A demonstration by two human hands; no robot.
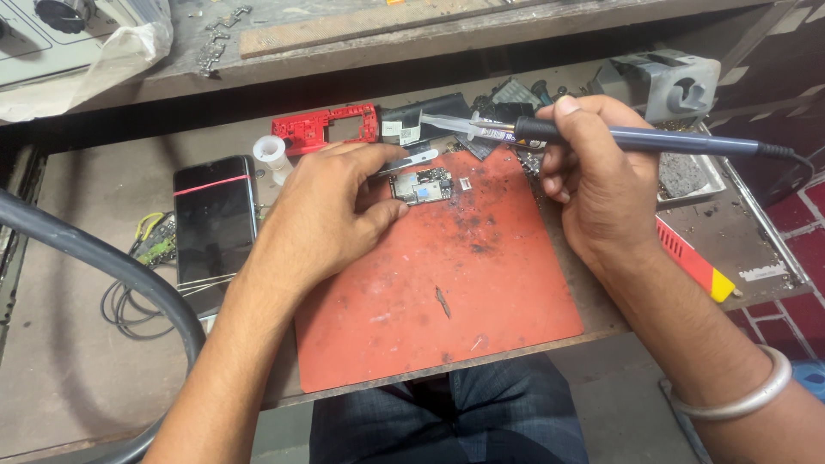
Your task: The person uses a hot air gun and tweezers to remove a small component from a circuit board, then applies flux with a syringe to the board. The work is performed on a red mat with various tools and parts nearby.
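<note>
Left hand [331,202] pinching, right hand [593,167] fisted, raised

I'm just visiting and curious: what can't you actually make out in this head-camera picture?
- Metal tweezers: their handle end is hidden inside the left hand.
- Small green circuit board: its left part sits behind the left thumb; its parts are too small to tell.
- Blue-handled soldering iron: the right hand covers its middle; the cord runs off the right edge.

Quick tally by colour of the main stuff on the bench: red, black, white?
Red: 3: mat, phone frame, flat tool with yellow tip
Black: 1: phone
White: 1: small spool
Total: 5
</note>
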